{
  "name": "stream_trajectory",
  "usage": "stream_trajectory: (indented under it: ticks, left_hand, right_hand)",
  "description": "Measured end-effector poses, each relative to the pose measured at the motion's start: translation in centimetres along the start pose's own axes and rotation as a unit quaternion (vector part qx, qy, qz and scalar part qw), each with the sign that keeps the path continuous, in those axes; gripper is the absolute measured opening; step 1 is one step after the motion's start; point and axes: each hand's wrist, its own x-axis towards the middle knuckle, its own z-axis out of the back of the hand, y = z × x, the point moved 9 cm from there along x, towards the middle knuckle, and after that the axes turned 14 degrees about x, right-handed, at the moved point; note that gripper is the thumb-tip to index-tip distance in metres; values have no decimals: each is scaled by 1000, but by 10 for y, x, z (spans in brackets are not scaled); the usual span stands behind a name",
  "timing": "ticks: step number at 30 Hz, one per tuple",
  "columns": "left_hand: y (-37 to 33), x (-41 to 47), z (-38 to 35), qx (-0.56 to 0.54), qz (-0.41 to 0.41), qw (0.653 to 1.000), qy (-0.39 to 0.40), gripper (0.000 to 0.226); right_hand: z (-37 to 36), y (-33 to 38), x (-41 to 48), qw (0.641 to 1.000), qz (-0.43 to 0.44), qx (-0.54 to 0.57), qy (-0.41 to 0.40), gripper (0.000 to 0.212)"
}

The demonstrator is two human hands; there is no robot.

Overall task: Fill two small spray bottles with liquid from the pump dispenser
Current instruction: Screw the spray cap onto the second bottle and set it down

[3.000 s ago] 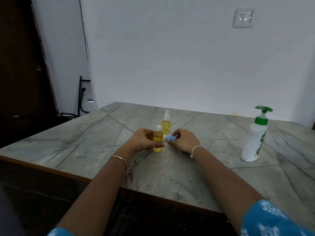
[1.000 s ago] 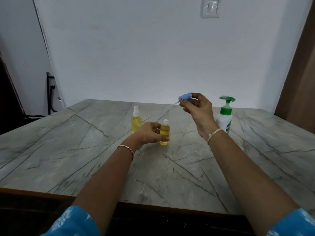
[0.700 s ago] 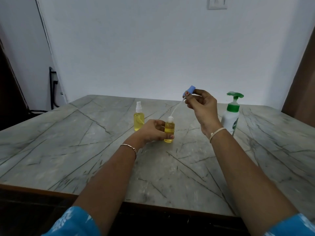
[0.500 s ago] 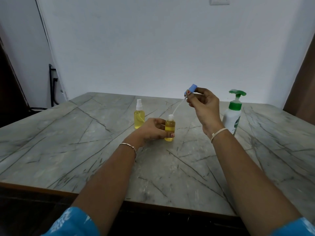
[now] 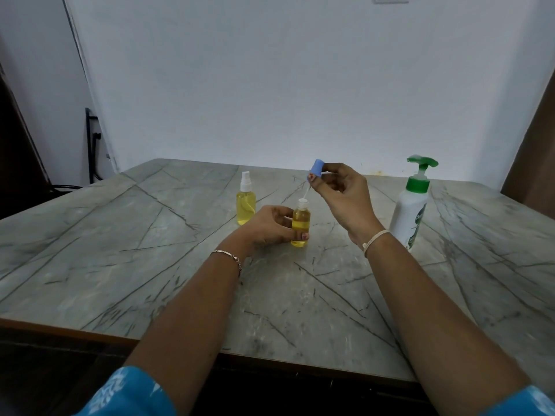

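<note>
My left hand (image 5: 265,228) grips a small open bottle of yellow liquid (image 5: 300,223) that stands upright on the marble table (image 5: 150,250). My right hand (image 5: 342,196) pinches a blue spray cap (image 5: 316,168) just above the bottle's neck, and the cap's thin white tube points down at the opening. A second small bottle of yellow liquid (image 5: 246,199), with a white spray top on it, stands behind and to the left. The white pump dispenser with a green head (image 5: 411,205) stands to the right of my right wrist.
A white wall rises behind the table's far edge. A dark doorway and a black frame (image 5: 90,145) are at the left, and a brown panel (image 5: 537,145) is at the right. The table's near edge runs across the bottom.
My right hand has brought the blue cap down from higher up, turning its tube toward the open bottle's neck. My left hand has kept hold of the bottle. My head has shifted slightly.
</note>
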Motion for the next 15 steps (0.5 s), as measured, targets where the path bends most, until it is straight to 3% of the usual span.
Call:
stream_trajectory:
  ticks: [15]
  left_hand:
    - [-3,-2,-2,-8,-16,1000,-5,55]
  right_hand:
    - [-10,-26,-8,984,-85,-102,115,31]
